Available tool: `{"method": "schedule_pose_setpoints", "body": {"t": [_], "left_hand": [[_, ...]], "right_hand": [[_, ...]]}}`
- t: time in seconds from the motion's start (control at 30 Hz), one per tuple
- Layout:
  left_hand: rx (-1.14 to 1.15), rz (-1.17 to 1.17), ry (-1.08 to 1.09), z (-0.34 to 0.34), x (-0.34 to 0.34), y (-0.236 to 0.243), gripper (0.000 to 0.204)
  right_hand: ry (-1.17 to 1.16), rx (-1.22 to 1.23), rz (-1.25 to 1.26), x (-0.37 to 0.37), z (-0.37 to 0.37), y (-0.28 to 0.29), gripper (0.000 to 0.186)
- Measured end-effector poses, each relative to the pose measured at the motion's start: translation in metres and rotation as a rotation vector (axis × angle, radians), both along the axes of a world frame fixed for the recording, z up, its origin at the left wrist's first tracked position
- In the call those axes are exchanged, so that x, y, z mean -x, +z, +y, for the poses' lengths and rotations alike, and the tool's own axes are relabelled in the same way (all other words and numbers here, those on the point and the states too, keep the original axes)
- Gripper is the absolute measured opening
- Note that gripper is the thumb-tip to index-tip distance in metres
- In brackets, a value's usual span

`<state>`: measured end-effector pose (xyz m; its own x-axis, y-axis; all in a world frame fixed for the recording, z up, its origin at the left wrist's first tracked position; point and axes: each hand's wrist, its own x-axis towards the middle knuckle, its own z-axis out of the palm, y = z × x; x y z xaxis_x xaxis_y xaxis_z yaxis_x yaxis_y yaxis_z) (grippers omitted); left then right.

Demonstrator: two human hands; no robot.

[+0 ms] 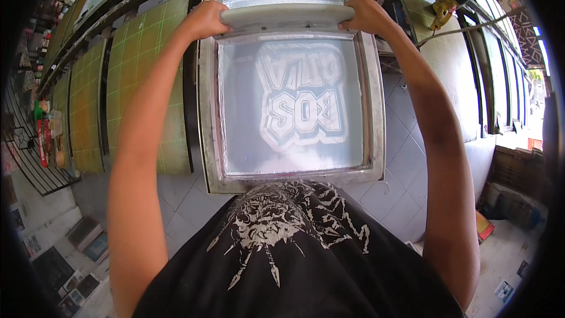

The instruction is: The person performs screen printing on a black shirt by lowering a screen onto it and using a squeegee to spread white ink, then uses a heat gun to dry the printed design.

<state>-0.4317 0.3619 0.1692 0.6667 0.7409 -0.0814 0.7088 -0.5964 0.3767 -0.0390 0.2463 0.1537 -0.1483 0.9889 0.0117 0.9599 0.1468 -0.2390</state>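
Both my arms reach forward over a screen printing frame with a pale mesh that carries block lettering inside an outline. A long grey squeegee lies crosswise over the far part of the mesh. My left hand is closed round its left end, and my right hand is closed round its right end. White ink shows as a band on the mesh just beyond the squeegee. The blade's lower edge is hard to make out. The near side of the frame is close to my black shirt.
Flat printing boards with green grid lines stand to the left, and more boards are at the right. A yellow heat gun or drill-like tool sits at the upper right with a cable. Grey tiles cover the floor.
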Motion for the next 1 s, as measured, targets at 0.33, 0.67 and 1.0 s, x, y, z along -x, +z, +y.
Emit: {"method": "schedule_pose_setpoints", "body": {"t": [0.33,0.67,1.0], "left_hand": [[0.221,-0.029,0.089,-0.201,0.047,0.048,0.025],[-0.135,-0.095,0.029,-0.341,0.077,-0.025,0.02],[-0.004,0.026,-0.015,-0.295,0.063,-0.012,0.02]], "right_hand": [[-0.06,0.123,0.052,0.053,-0.202,0.062,0.048],[-0.124,-0.142,0.135,0.099,-0.346,-0.019,0.021],[-0.09,0.071,0.148,0.083,-0.3,-0.004,0.025]]}}
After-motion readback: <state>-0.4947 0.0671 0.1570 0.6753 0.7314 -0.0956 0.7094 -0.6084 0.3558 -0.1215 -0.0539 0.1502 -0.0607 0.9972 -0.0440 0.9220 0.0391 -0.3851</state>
